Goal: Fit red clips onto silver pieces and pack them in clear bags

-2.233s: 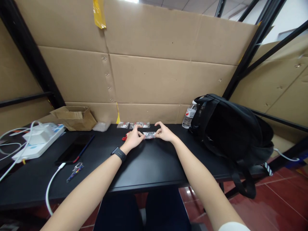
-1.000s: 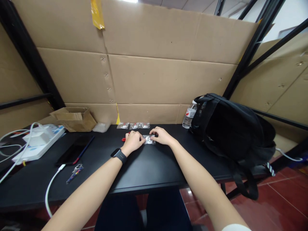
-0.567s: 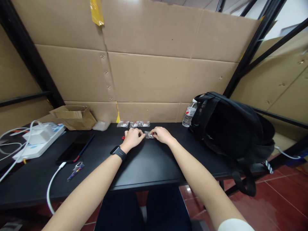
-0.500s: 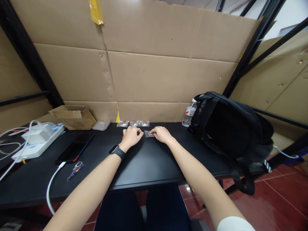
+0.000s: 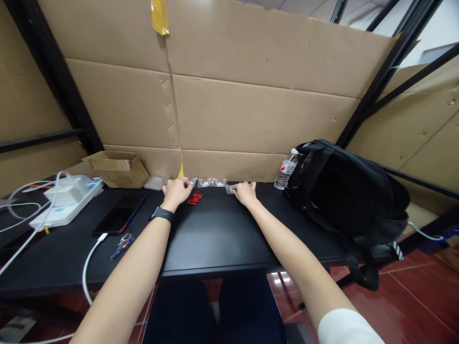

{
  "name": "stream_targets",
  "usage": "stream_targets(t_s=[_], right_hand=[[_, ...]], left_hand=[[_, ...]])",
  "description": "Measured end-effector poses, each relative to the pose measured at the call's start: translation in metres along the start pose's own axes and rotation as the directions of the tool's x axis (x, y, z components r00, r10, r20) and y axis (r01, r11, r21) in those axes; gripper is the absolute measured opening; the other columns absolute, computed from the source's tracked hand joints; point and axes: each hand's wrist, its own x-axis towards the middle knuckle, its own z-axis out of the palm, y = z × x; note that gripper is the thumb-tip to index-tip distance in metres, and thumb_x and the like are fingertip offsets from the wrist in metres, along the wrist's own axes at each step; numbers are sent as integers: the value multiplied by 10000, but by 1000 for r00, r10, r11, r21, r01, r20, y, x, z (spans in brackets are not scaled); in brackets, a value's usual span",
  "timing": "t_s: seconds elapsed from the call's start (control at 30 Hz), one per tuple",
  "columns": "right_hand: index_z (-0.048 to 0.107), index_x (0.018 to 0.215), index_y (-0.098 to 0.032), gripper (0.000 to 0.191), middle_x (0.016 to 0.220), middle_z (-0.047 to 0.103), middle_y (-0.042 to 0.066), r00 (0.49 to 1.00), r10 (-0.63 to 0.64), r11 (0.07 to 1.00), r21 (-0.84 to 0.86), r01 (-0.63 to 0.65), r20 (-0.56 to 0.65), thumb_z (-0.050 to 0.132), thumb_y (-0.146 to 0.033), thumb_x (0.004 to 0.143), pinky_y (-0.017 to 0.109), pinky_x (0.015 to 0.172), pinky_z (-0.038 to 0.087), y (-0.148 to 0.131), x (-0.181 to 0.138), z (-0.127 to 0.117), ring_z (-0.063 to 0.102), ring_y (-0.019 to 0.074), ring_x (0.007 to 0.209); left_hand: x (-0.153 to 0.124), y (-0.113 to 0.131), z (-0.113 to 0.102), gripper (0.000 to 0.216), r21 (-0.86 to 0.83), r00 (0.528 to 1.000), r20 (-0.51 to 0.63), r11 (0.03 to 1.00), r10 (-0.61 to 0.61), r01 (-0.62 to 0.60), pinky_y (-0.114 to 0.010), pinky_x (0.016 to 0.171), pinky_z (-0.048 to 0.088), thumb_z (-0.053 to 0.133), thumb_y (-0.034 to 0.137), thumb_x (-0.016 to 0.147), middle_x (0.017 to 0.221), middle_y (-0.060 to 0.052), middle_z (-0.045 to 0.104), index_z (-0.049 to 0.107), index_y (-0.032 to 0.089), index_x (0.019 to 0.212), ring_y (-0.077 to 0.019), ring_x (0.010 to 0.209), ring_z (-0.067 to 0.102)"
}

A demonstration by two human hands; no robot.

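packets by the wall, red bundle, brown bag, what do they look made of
Packets: probably clear plastic film, glossy, with crinkled highlights. Red bundle: seemingly thin cord, from its looped strands; exact material and finish unclear. Brown bag: likely matte paper, given its stiff creases.

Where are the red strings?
In the head view, the red strings lie left of centre on the table, beside the left hand, in front of the clear packets.

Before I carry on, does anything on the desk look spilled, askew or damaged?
Nothing looks spilled or damaged. The strap of the black backpack hangs untidily off the desk. Near the left hand, a red cord-like bundle lies loosely heaped, unlike the row of clear packets.
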Motion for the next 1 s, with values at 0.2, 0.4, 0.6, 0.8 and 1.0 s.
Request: stream_targets(t_s=[0.2, 0.4, 0.6, 0.8, 1.0], right_hand=[[783, 1009, -273, 199, 992, 767, 95, 985, 163, 987, -20, -162, 61, 621, -203, 916, 454, 948, 249, 7, 31, 0, 622, 262, 1040], [789, 994, -237, 223, 1015, 763, 122, 980, 187, 982, -20, -186, 64, 585, -179, 926, 459, 971, 290, 2, 52, 7, 641, 259, 1040], [754, 1128, -242, 254, 1181, 723, 129, 990, 135, 991, 20, -136, 48, 601, -286, 929, 365, 932, 408, 8, 48, 5, 602, 270, 1153], [732, 1140, -253, 272, 1201, 714, 107, 993, 107, 991, 82, -110, 49, 561, -320, 939, 337, 893, 473, 32, 28, -11, 643, 266, 1119], [699, 1218, -233, 471, 1240, 694, 99, 989, 1, 978, 208, -32, 147, 742, -443, 798, 308, 934, 494, 64, -4, -11, 660, 250, 1121]], left_hand=[[2, -10, 12, 258, -17, 986, 84, 990, 142, -141, -491, 944, 417, 551, 407, 922, 1242, -48, 713, 763, 327, 1046, -367, 1200, 540], [4, -7, 26, 299, -43, 959, 181, 976, 216, -212, -496, 961, 403, 470, 308, 952, 1194, -23, 731, 760, 351, 1013, -329, 1213, 545], [3, -6, 25, 341, 29, 956, 204, 975, 210, -220, -516, 944, 389, 447, 436, 961, 1171, -64, 729, 772, 335, 983, -365, 1178, 530], [2, -8, 17, 370, 79, 967, 199, 981, 157, -175, -507, 948, 362, 425, 420, 964, 1167, -93, 719, 772, 296, 933, -365, 1171, 522], [4, -21, 13, 270, 172, 991, 117, 982, 59, -79, -494, 963, 320, 508, 257, 880, 1032, -129, 742, 776, 252, 911, -343, 1134, 552]])
